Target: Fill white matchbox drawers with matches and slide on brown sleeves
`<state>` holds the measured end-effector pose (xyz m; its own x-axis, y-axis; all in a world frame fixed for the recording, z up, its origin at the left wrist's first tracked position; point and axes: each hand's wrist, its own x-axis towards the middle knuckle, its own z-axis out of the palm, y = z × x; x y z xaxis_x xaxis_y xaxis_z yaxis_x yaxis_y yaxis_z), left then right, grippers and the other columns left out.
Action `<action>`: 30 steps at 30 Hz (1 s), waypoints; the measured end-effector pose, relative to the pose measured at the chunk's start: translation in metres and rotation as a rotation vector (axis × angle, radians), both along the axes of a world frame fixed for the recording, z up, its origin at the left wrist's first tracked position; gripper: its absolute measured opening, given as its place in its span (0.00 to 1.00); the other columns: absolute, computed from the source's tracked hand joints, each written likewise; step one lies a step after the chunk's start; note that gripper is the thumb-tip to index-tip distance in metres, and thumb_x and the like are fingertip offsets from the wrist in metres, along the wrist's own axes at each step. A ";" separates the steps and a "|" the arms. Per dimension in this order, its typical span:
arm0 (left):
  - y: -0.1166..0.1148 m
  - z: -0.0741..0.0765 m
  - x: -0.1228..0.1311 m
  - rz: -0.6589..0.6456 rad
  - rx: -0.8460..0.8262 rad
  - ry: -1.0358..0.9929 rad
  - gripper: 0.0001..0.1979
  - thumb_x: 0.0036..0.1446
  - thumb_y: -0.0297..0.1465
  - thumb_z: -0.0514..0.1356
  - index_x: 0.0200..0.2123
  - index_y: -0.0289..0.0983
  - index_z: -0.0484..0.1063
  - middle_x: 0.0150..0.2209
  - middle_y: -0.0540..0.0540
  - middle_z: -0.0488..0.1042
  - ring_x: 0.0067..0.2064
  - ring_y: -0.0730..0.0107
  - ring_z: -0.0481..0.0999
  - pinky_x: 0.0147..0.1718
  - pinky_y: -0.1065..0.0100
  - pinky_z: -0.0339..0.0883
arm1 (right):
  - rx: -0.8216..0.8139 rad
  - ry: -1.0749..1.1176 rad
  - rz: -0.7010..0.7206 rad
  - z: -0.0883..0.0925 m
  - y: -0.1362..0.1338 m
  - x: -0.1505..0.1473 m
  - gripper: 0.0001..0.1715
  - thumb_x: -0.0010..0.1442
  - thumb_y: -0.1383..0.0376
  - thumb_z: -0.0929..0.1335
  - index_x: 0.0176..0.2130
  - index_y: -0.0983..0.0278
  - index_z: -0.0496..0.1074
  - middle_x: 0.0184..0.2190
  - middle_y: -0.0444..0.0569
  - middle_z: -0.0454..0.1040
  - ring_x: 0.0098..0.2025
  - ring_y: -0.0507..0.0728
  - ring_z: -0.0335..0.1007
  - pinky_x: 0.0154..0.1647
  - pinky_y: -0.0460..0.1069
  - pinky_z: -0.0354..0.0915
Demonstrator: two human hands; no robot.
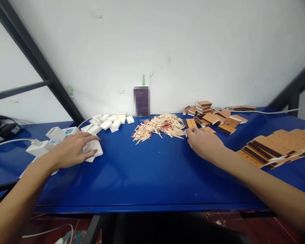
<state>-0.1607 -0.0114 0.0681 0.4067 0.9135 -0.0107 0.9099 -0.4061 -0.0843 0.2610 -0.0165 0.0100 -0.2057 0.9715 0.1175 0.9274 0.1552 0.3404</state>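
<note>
Left hand [73,149] lies flat, unclenched, on 1 white tray [96,149] left of the match pile [159,127]; right hand [204,142] touches 1 orange sleeve [190,123] just right of it, grip unclear

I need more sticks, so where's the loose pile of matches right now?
Head view: the matchstick pile lies midway along the blue table, white trays to its left, brown sleeves and the right hand to its right.

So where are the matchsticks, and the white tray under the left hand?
matchsticks [159,127], head view, middle of the heap.
white tray [98,150], head view, its uncovered right edge.
</note>
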 end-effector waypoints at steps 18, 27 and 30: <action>0.011 -0.028 0.028 -0.391 0.136 -0.309 0.17 0.69 0.39 0.49 0.45 0.38 0.76 0.45 0.44 0.76 0.45 0.65 0.76 0.46 0.64 0.68 | -0.011 0.098 0.151 0.007 0.002 -0.017 0.12 0.66 0.68 0.61 0.43 0.69 0.71 0.42 0.60 0.76 0.44 0.63 0.73 0.39 0.53 0.60; 0.030 -0.034 0.041 -0.442 0.310 -0.376 0.15 0.69 0.36 0.50 0.42 0.37 0.75 0.42 0.44 0.76 0.44 0.65 0.74 0.46 0.63 0.68 | -0.069 0.169 0.089 0.000 0.021 -0.017 0.12 0.66 0.69 0.60 0.40 0.67 0.72 0.42 0.58 0.76 0.44 0.62 0.73 0.37 0.51 0.58; 0.025 -0.033 0.034 -0.400 0.193 -0.268 0.18 0.69 0.40 0.49 0.43 0.37 0.76 0.45 0.43 0.75 0.48 0.60 0.72 0.50 0.58 0.66 | -0.056 0.193 0.100 -0.002 0.020 -0.016 0.11 0.65 0.71 0.60 0.38 0.67 0.72 0.42 0.57 0.76 0.42 0.60 0.73 0.36 0.51 0.57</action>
